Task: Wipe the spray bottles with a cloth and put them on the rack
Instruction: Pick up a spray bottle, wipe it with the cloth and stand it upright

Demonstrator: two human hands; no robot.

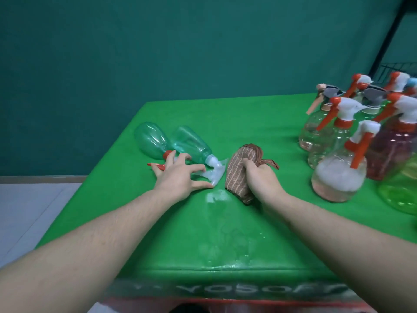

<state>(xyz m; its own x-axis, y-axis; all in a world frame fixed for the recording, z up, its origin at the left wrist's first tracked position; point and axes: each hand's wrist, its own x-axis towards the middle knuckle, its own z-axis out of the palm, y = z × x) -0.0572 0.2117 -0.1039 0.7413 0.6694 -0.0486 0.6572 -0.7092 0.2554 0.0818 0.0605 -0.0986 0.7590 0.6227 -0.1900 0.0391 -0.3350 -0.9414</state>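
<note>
Bottles for wiping are seen in the head view in two groups on the green table (248, 222). At about 10 o'clock from the table centre, two clear teal bottles lie on their sides, touching: the left bottle (150, 140) with a red collar and red trigger, and the right bottle (191, 143) with a translucent white spray head. The left hand (180, 177) is spread over both spray heads, fingers extended and not yet closed round either one. The right hand (259, 177) is clenched round a bunched brown striped cloth (241, 168), just beside the white spray head at 3 o'clock from it. Both lying bottles appear empty and are judged light, thin-walled and easily dented; the surface is probably slick where wet, so a hold at the neck below the spray head is advised. At 2 o'clock a cluster of upright bottles (338, 172) stands, the nearest apparently holding foam above a pinkish liquid, others appearing reddish or clear; these are judged heavier. A green bottle (399, 188) is cut off at the right edge. The black wire rack (392, 68) is partly visible at 1 o'clock. Wet patches lie on the table near the front edge.
</note>
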